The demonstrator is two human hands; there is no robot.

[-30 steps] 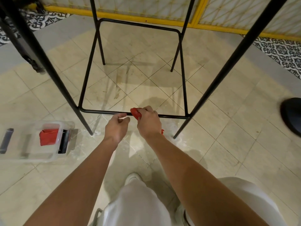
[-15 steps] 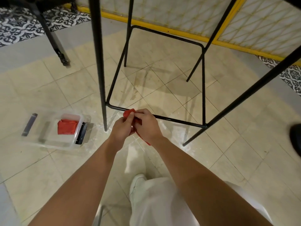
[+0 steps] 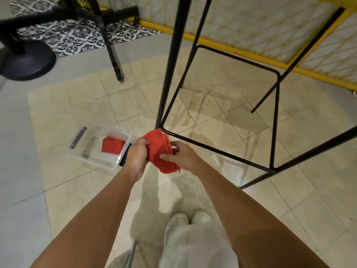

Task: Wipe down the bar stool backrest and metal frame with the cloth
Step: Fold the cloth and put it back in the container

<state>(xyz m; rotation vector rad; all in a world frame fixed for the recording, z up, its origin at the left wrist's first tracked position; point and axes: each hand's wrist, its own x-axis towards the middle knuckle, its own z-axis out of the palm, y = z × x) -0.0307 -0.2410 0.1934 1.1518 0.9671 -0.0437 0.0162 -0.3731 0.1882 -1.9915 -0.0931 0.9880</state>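
While both hands hold it up above the beige tiled floor (image 3: 77, 105), the folded red cloth (image 3: 161, 149) hangs between them, just in front of the near left corner of the bar stool's thin black metal frame (image 3: 222, 152); whether its top corner touches the low rail there cannot be told. The left hand (image 3: 136, 156) grips the cloth's left edge with its fingers curled round it. The right hand (image 3: 181, 156) pinches the right side, its thumb lying flat across the front and its fingers tucked behind. To the left, a clear plastic box (image 3: 87, 157) sits on the floor with a second red cloth (image 3: 112, 147) inside. A pair of white shoes (image 3: 179, 219) shows below the forearms.
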